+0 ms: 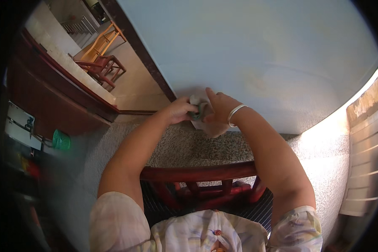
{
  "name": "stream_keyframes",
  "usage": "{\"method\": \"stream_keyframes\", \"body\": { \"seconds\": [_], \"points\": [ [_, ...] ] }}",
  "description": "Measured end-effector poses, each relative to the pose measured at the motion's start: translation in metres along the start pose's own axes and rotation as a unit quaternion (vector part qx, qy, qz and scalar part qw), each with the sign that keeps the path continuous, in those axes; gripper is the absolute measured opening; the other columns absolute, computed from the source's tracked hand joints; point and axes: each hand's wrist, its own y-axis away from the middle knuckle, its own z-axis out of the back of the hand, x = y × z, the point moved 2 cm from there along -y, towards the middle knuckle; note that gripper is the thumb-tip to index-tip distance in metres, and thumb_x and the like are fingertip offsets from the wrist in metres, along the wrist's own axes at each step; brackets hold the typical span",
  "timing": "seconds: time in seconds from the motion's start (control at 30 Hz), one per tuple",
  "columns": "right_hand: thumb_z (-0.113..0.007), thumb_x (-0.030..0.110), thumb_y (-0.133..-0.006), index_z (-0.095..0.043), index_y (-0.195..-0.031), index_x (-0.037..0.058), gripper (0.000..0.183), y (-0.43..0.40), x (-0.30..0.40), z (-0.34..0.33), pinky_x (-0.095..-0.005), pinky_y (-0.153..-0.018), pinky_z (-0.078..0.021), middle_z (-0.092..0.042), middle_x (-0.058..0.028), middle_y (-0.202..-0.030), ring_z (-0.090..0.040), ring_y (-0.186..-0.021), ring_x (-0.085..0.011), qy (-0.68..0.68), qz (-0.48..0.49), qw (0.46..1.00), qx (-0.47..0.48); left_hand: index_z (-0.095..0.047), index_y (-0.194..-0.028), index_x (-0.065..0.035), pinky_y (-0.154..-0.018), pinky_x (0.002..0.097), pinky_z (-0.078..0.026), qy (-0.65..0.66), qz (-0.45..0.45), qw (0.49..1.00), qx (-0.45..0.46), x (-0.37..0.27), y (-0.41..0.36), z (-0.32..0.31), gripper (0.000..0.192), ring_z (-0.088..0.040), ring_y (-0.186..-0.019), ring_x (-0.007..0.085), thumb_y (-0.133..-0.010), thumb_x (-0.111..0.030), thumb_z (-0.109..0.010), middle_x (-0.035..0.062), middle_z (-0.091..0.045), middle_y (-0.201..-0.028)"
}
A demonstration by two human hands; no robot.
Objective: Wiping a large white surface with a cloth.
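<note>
Both my hands meet near the middle of the view, in front of the lower left part of a pale blue wall panel (pixel 255 63). My left hand (pixel 180 110) grips a crumpled cloth (pixel 215 128), whose folds look light with some dark green. My right hand (pixel 222 108), with a silver bangle at the wrist, is at the cloth's other side, its index finger stretched out. Whether its thumb and other fingers pinch the cloth cannot be told. The cloth is blurred and hangs a little below my hands.
A dark red wooden chair's back rail (pixel 198 171) stands between my forearms. To the left are a doorway, a red wooden chair (pixel 104 67), a wooden bench (pixel 104 41) and a green plastic basket (pixel 61 140). A pale slatted object (pixel 365 163) stands at the right.
</note>
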Motion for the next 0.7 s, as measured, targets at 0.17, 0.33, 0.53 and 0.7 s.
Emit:
{"method": "stream_keyframes", "body": {
  "seconds": [0.17, 0.33, 0.53, 0.7],
  "points": [
    [-0.064, 0.024, -0.073, -0.042, -0.123, 0.0029, 0.058, 0.001, 0.005, 0.005, -0.0398, -0.082, -0.0452, -0.059, -0.0206, -0.098, -0.056, -0.096, -0.0347, -0.007, 0.095, 0.995, 0.039, -0.055, -0.102, -0.0014, -0.074, 0.0386, -0.051, 0.126, -0.012, 0.976, 0.179, 0.006, -0.004, -0.005, 0.033, -0.06, -0.083, 0.0232, -0.071, 0.008, -0.047, 0.0099, -0.056, -0.101],
    [-0.065, 0.024, -0.07, -0.058, -0.097, 0.0005, 0.037, 0.007, 0.009, 0.0, -0.0373, -0.078, -0.0464, -0.062, -0.0179, -0.092, -0.059, -0.09, -0.0321, 0.116, 0.018, 0.963, 0.244, -0.057, -0.083, -0.0021, -0.059, 0.0267, -0.049, 0.022, -0.039, 0.993, -0.106, 0.009, -0.018, 0.012, 0.026, -0.06, -0.066, 0.0142, -0.089, -0.026, -0.051, 0.005, -0.06, -0.076],
    [-0.067, 0.024, -0.067, -0.057, -0.092, 0.0001, 0.036, 0.01, 0.021, 0.002, -0.0376, -0.077, -0.0467, -0.062, -0.0173, -0.086, -0.059, -0.087, -0.032, 0.076, 0.092, 0.974, 0.193, -0.061, -0.067, 0.0, -0.06, 0.0385, -0.047, -0.412, -0.169, 0.855, -0.264, -0.002, -0.035, 0.028, 0.044, -0.06, -0.066, 0.0281, -0.087, -0.038, -0.05, 0.0155, -0.061, -0.065],
    [-0.067, 0.023, -0.066, -0.057, -0.093, 0.0001, 0.036, 0.01, 0.017, 0.001, -0.0377, -0.076, -0.0468, -0.062, -0.0174, -0.085, -0.06, -0.086, -0.0324, 0.096, 0.071, 0.97, 0.212, -0.064, -0.081, 0.0001, -0.066, 0.0419, -0.046, -0.458, -0.21, 0.818, -0.278, -0.006, -0.031, 0.023, 0.041, -0.059, -0.074, 0.0362, -0.087, -0.038, -0.049, 0.0206, -0.061, -0.076]
  ]
}}
